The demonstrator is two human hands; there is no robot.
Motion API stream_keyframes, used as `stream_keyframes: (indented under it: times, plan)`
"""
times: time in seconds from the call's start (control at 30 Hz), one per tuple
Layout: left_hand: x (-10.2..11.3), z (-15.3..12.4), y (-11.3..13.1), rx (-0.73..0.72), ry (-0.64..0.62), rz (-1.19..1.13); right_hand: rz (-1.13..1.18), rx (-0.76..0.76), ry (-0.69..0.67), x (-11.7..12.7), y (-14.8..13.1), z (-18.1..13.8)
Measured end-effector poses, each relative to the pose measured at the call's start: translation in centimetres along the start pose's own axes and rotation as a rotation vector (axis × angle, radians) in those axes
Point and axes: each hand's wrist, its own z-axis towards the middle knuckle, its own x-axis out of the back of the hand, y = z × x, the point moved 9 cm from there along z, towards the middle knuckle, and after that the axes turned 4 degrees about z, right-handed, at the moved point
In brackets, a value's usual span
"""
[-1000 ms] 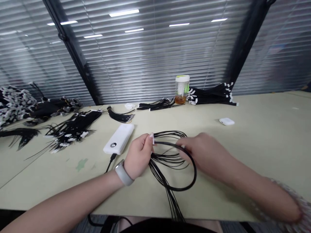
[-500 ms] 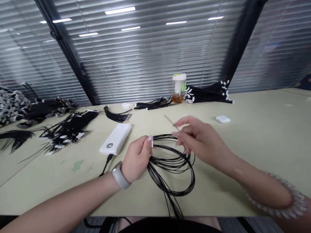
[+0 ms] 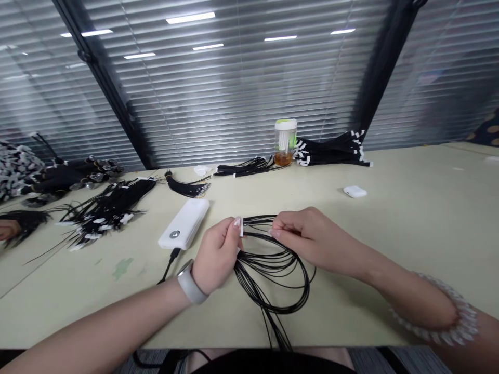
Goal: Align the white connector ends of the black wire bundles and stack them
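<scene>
My left hand [image 3: 216, 254] is closed, thumb on top, on a small white strip [image 3: 241, 227] at the end of a bundle of black wires [image 3: 268, 257], in front of me at the near side of the table [image 3: 409, 223]. My right hand [image 3: 274, 230] has thumb and finger together by the upper strands; I cannot tell what they pinch. Several wires already meet the strip; I judge the work partway, since other strands trail loose toward the near edge. My thumb hides part of the strip, the strands' far ends are unclear, and another person's hand [image 3: 8, 229] is cut off at left.
</scene>
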Motion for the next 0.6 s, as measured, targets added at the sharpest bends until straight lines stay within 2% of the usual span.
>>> stream_keyframes:
  times: [0.17, 0.4, 0.6]
  plan:
    - [0.03, -0.04, 0.10, -0.005, -0.001, 0.000, 0.029, -0.001, -0.037, -0.30, -0.11, 0.05]
    - [-0.14, -0.08, 0.11, -0.011, -0.018, -0.008, 0.118, -0.062, -0.019, -0.21, 0.50, -0.03]
    - [-0.10, -0.08, 0.08, -0.019, -0.018, -0.009, 0.077, 0.014, -0.024, -0.03, 0.05, 0.14]
